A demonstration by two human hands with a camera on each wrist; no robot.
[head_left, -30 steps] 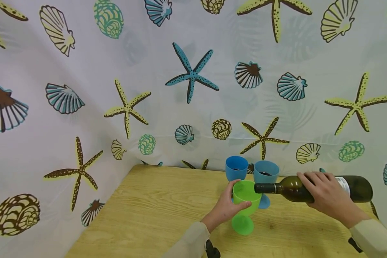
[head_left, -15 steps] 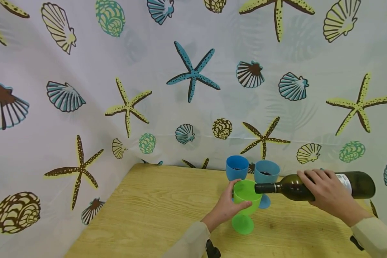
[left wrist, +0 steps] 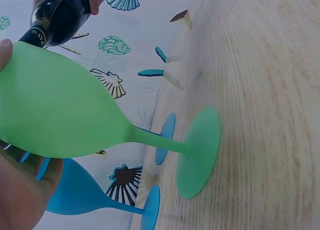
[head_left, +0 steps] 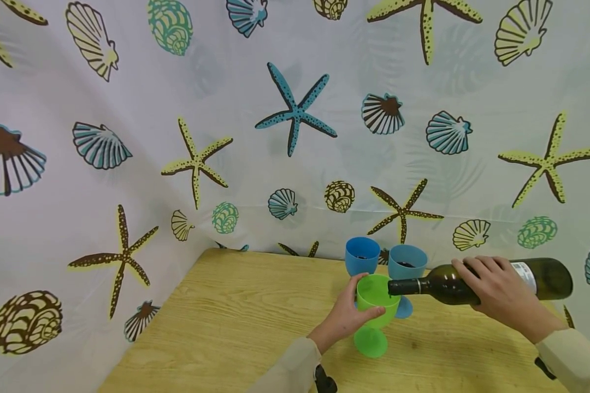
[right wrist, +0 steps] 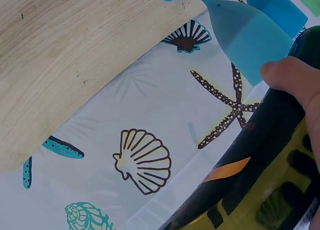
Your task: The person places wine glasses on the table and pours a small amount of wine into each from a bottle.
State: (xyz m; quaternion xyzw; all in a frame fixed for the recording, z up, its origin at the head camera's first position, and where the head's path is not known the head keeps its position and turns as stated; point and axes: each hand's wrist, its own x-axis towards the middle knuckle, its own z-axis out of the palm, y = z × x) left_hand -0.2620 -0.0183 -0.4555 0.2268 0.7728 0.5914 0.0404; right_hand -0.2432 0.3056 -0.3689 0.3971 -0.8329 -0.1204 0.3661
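My left hand (head_left: 341,317) holds the bowl of a green plastic goblet (head_left: 384,318), thumb in front and fingers around the far side. The goblet stands upright, its foot (left wrist: 200,155) at the tabletop. My right hand (head_left: 508,295) grips a dark glass wine bottle (head_left: 449,285) around its body. The bottle lies almost level, its neck pointing left and its mouth just over the goblet's right rim. A small dark trickle shows below the mouth. Behind stand a blue goblet (head_left: 361,265) and a lighter blue goblet (head_left: 406,271), both with dark liquid inside.
The wooden table (head_left: 255,305) runs left and in front of the goblets. A white curtain (head_left: 305,174) printed with shells and starfish hangs close behind the blue goblets and along the left side.
The bottle's base has risen slightly, tipping its neck a little further down. A dark trickle now shows at the mouth. The left hand and green goblet stay in place.
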